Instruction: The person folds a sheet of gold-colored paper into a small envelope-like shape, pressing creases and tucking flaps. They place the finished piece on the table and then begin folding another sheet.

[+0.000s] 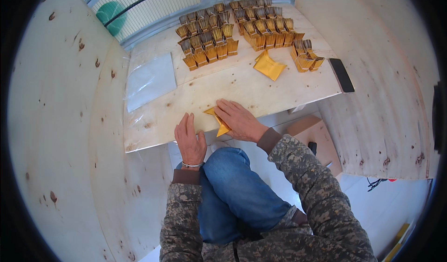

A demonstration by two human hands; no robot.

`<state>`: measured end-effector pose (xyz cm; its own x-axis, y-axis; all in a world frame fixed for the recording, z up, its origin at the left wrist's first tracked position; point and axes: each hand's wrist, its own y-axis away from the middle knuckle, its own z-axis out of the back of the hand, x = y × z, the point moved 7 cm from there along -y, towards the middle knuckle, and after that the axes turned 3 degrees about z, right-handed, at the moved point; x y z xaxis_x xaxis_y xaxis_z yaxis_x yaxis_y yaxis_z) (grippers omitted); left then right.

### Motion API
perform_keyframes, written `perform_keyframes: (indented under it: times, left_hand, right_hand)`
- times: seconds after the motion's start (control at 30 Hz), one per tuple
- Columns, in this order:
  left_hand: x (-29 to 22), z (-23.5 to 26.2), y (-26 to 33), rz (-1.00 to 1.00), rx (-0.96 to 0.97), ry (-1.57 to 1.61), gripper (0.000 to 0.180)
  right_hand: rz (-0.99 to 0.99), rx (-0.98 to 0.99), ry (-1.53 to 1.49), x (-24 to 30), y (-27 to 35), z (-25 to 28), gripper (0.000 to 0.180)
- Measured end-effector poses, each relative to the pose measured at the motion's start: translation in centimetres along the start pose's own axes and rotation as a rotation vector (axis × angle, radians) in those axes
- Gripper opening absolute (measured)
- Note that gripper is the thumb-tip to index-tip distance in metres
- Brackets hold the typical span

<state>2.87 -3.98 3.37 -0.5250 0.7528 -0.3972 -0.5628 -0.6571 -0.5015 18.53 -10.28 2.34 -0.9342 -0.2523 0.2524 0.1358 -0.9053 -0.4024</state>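
Note:
A small piece of gold paper [222,127], folded to pointed corners, lies at the table's near edge. My right hand [240,121] rests over it, fingers stretched out and lying flat, hiding part of the paper. To its left, my left hand [191,142] is open beside the paper with nothing in it, its fingers raised and the thumb toward the paper. A bracelet [192,165] circles the left wrist. Farther back on the table lies a loose stack of flat gold paper [270,67].
Rows of bundled folded gold paper [210,53] stand along the back of the wooden table [205,88]. A pair of bundles [304,62] stands near a black phone [341,75]. Clear plastic with a white sheet [151,81] lies left. A cardboard box [313,138] sits below.

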Motion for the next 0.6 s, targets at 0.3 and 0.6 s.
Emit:
perform_keyframes:
  times: [0.3,0.6]
  left_hand:
    - [-1.9,-0.7,-0.9,-0.005,-0.047,0.102,0.061]
    - [-3.1,-2.1,-1.8,-0.05,-0.037,0.126,0.055]
  right_hand:
    - [-0.805,-0.593,-0.658,-7.5,4.8,2.9,0.026]
    - [-1.05,-0.904,-1.001,-15.5,6.6,5.1,0.029]
